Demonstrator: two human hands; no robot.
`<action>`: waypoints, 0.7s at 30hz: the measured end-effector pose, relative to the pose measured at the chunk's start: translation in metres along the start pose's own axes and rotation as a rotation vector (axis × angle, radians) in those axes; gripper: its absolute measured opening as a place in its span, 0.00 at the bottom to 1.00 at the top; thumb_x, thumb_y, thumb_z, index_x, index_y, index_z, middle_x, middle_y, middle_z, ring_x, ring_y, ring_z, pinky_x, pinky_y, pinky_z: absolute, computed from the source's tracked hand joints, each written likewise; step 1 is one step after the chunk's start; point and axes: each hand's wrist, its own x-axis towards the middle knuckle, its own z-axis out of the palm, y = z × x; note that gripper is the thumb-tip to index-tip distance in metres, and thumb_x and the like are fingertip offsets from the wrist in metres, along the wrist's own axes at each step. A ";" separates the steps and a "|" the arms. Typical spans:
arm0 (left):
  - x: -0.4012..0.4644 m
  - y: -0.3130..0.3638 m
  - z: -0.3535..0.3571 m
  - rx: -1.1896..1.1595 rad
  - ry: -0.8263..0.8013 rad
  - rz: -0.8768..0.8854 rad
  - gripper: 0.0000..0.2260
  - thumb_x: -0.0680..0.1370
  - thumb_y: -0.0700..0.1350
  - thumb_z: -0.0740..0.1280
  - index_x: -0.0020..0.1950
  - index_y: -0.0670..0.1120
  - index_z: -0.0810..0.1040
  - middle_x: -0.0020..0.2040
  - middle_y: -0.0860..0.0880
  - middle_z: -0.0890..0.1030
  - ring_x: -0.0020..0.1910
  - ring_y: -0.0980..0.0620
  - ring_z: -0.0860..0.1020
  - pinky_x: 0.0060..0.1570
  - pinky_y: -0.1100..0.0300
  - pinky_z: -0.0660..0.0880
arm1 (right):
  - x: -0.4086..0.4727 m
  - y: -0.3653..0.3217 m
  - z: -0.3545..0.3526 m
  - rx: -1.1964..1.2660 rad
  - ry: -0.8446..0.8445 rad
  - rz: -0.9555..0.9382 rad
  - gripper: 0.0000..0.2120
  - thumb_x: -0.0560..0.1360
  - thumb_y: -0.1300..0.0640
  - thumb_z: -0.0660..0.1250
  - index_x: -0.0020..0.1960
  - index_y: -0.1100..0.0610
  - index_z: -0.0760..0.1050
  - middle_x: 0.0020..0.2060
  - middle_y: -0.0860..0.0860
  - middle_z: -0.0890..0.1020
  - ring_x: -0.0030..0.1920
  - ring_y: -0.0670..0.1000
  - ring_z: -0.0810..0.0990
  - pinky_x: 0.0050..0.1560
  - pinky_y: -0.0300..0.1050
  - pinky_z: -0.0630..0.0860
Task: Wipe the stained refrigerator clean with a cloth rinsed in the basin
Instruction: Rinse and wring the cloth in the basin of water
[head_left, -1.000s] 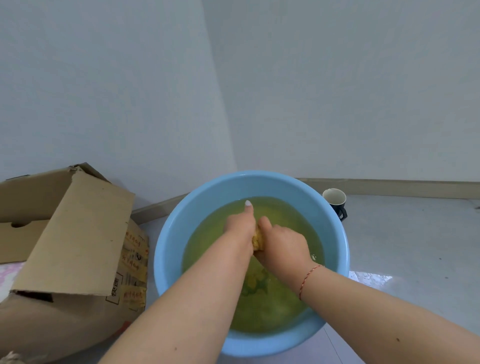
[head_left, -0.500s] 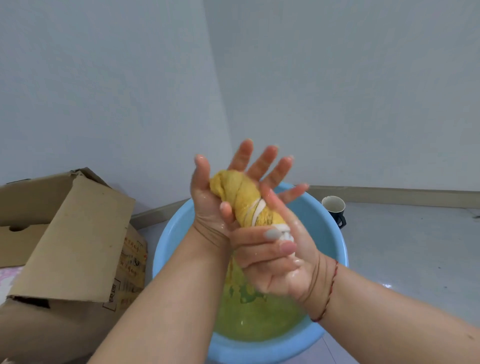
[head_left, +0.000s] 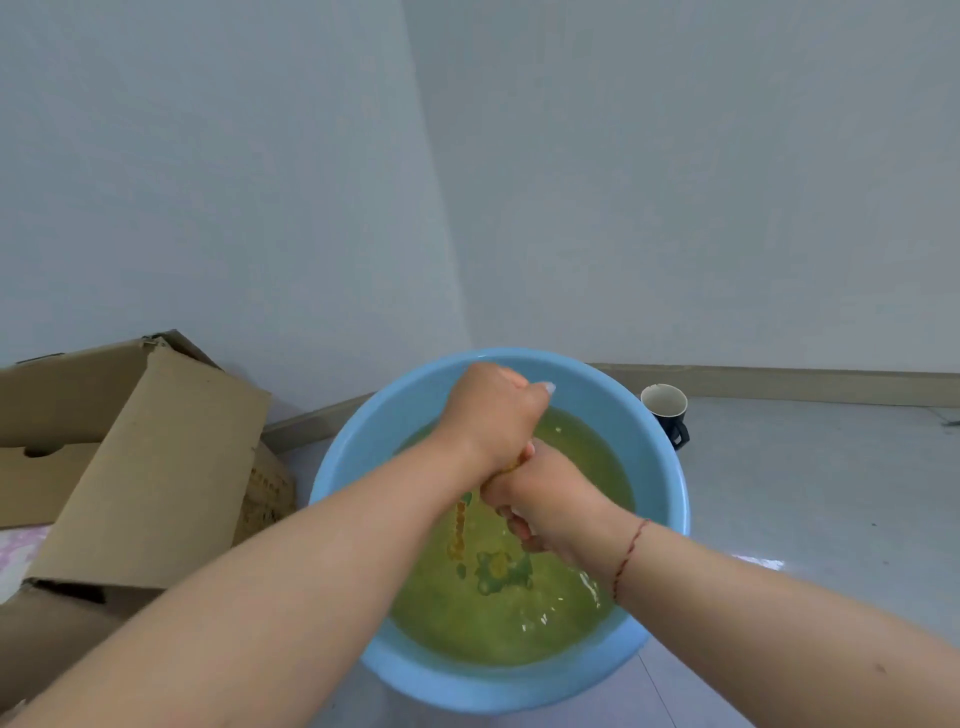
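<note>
- Left hand (head_left: 493, 415) fisted around the yellow cloth (head_left: 514, 464), knuckles up, over the blue basin (head_left: 363, 457).
- Right hand (head_left: 540, 499) just below and touching the left, fingers curled on the same cloth; red string on its wrist.
- Cloth almost fully hidden, only a sliver showing between the fists, above the water.
- Yellow-green water (head_left: 519, 623) in the basin; yellowish stream falling from the fists.
- Basin sits on the floor (head_left: 805, 493) in a wall corner.
- Cardboard box (head_left: 145, 457) left of the basin, printed text on its side too small to read.
- Dark mug (head_left: 667, 415) just behind the basin rim on the right, no visible label.
</note>
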 end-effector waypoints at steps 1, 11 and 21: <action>0.003 -0.006 0.008 0.040 0.026 -0.032 0.18 0.77 0.45 0.64 0.28 0.42 0.71 0.23 0.42 0.75 0.20 0.52 0.70 0.33 0.57 0.72 | 0.010 0.008 0.003 -0.079 0.073 -0.014 0.07 0.68 0.66 0.62 0.43 0.59 0.67 0.25 0.52 0.68 0.17 0.47 0.64 0.22 0.32 0.59; 0.015 -0.036 0.041 -0.284 0.293 -0.349 0.13 0.69 0.36 0.61 0.26 0.43 0.63 0.28 0.39 0.72 0.18 0.49 0.69 0.33 0.57 0.65 | 0.027 0.036 0.001 -0.424 0.260 -0.062 0.14 0.71 0.54 0.66 0.52 0.55 0.65 0.35 0.49 0.77 0.30 0.48 0.74 0.27 0.41 0.68; 0.012 -0.049 0.048 -0.521 0.409 -0.672 0.08 0.72 0.37 0.60 0.37 0.36 0.75 0.33 0.41 0.80 0.27 0.48 0.73 0.30 0.59 0.70 | 0.027 0.046 0.003 -0.587 0.225 -0.060 0.11 0.74 0.57 0.60 0.54 0.54 0.62 0.32 0.49 0.74 0.29 0.49 0.72 0.26 0.42 0.64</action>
